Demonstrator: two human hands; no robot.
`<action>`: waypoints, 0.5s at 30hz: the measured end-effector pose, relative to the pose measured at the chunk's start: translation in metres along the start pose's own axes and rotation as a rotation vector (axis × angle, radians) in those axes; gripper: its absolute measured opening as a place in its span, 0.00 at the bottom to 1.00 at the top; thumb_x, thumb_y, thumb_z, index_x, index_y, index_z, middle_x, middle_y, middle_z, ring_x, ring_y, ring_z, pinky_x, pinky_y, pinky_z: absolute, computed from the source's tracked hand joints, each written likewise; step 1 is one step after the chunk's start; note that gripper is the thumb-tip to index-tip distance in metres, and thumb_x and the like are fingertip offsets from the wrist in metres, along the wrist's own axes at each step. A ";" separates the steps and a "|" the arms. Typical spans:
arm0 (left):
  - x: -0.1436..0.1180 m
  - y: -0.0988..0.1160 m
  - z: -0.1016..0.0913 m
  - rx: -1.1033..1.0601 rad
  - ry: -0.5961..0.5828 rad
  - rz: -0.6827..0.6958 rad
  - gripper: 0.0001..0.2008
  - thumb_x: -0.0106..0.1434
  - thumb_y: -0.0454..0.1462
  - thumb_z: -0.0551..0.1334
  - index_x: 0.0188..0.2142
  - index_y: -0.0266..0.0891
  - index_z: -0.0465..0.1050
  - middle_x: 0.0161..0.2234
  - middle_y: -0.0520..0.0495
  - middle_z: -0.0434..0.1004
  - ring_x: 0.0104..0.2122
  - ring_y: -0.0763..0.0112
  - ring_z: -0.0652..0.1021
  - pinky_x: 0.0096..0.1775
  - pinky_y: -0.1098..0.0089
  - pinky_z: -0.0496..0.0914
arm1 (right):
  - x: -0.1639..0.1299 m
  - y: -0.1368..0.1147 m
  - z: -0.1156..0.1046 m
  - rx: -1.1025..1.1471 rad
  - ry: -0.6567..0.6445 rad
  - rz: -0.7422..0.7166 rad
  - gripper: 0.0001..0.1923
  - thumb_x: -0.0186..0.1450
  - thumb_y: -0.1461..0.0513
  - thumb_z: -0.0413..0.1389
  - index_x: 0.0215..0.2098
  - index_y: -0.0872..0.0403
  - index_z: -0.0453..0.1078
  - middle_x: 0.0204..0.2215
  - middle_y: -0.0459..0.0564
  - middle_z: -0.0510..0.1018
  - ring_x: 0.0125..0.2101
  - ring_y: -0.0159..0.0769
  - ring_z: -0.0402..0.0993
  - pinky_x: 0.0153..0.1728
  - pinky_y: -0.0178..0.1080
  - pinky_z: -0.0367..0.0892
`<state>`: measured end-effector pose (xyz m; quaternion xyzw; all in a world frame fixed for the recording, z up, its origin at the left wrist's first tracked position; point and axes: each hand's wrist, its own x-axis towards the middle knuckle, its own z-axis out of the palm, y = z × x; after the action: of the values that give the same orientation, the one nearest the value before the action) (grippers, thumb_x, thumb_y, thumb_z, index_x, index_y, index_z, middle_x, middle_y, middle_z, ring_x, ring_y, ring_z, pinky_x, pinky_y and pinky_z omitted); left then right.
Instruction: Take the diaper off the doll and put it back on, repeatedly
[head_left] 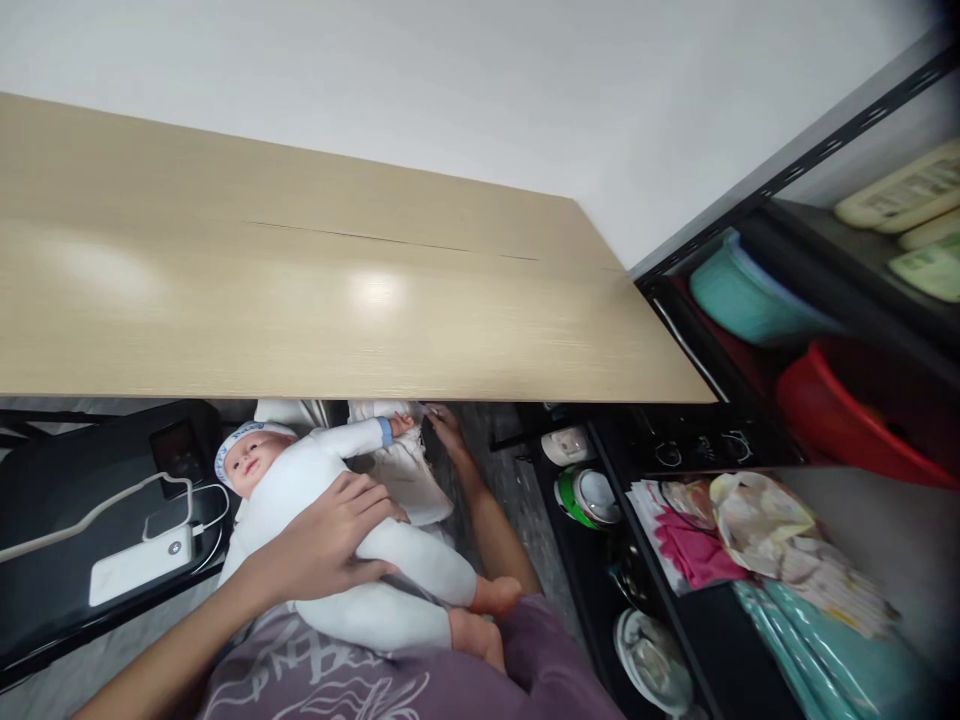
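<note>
A baby doll (pixel 300 480) in a white suit with blue cuffs and a white and blue headband lies face up across my lap. My left hand (pixel 349 525) is around its hip and upper leg, fingers over the top and thumb between the legs. Beyond the doll's outstretched arm, a white cloth (pixel 409 470) hangs just below the table edge. My right hand (pixel 448 432) is at the cloth's upper right edge, fingers bent and closed on it. The tabletop partly covers those fingertips and the upper part of the cloth.
A light wooden tabletop (pixel 360 330) spans the view above my hands. To the left, a black seat (pixel 45 510) carries a white power bank (pixel 142 567) with cables. Black shelves on the right hold a teal basin (pixel 750 295), a red basin (pixel 855 415), a pink cloth (pixel 694 550) and plastic bags.
</note>
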<state>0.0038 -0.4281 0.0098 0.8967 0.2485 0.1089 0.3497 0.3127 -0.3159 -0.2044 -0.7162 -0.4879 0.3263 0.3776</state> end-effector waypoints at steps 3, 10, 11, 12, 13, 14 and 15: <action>-0.001 0.000 0.000 0.003 0.006 -0.002 0.19 0.76 0.48 0.72 0.60 0.45 0.76 0.52 0.45 0.82 0.51 0.52 0.78 0.55 0.53 0.69 | -0.007 -0.004 -0.013 -0.064 0.064 -0.028 0.30 0.74 0.41 0.52 0.52 0.56 0.79 0.44 0.61 0.85 0.50 0.51 0.80 0.58 0.56 0.77; 0.000 0.000 0.002 0.030 0.003 0.006 0.19 0.76 0.48 0.72 0.60 0.45 0.75 0.52 0.44 0.82 0.51 0.51 0.78 0.55 0.53 0.69 | -0.077 -0.043 0.037 -0.324 -0.188 -0.279 0.49 0.66 0.44 0.71 0.80 0.48 0.67 0.80 0.63 0.63 0.80 0.67 0.52 0.80 0.68 0.46; 0.000 0.000 0.002 0.027 -0.002 0.005 0.19 0.76 0.48 0.72 0.60 0.45 0.74 0.52 0.44 0.82 0.51 0.51 0.77 0.55 0.52 0.68 | -0.083 -0.046 0.050 -0.389 -0.239 -0.262 0.52 0.65 0.43 0.72 0.82 0.47 0.64 0.82 0.63 0.59 0.82 0.71 0.45 0.80 0.73 0.40; 0.000 -0.001 0.002 0.021 -0.005 0.004 0.19 0.76 0.47 0.72 0.60 0.45 0.74 0.52 0.44 0.81 0.51 0.51 0.77 0.56 0.52 0.68 | -0.086 -0.049 0.062 -0.434 -0.269 -0.240 0.53 0.66 0.43 0.71 0.83 0.47 0.62 0.83 0.63 0.56 0.83 0.74 0.41 0.79 0.76 0.37; 0.000 -0.001 0.002 0.015 -0.007 0.004 0.19 0.77 0.47 0.71 0.60 0.45 0.74 0.52 0.44 0.81 0.51 0.51 0.77 0.56 0.52 0.68 | -0.086 -0.051 0.071 -0.443 -0.270 -0.223 0.50 0.69 0.44 0.70 0.83 0.48 0.63 0.83 0.64 0.57 0.83 0.75 0.40 0.79 0.78 0.35; -0.001 0.000 0.002 0.009 -0.006 0.004 0.19 0.77 0.47 0.71 0.60 0.45 0.73 0.52 0.44 0.81 0.51 0.51 0.77 0.56 0.52 0.68 | -0.082 -0.052 0.079 -0.428 -0.250 -0.224 0.46 0.72 0.46 0.67 0.82 0.49 0.64 0.82 0.65 0.59 0.82 0.73 0.42 0.79 0.77 0.36; -0.002 0.000 0.002 0.005 -0.005 0.002 0.18 0.77 0.47 0.71 0.60 0.45 0.73 0.52 0.44 0.81 0.52 0.51 0.77 0.56 0.51 0.68 | -0.076 -0.052 0.084 -0.400 -0.218 -0.246 0.42 0.74 0.48 0.64 0.81 0.51 0.65 0.81 0.65 0.62 0.82 0.70 0.45 0.79 0.74 0.39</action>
<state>0.0030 -0.4296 0.0085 0.8982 0.2467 0.1063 0.3481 0.1954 -0.3570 -0.1937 -0.6727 -0.6638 0.2501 0.2104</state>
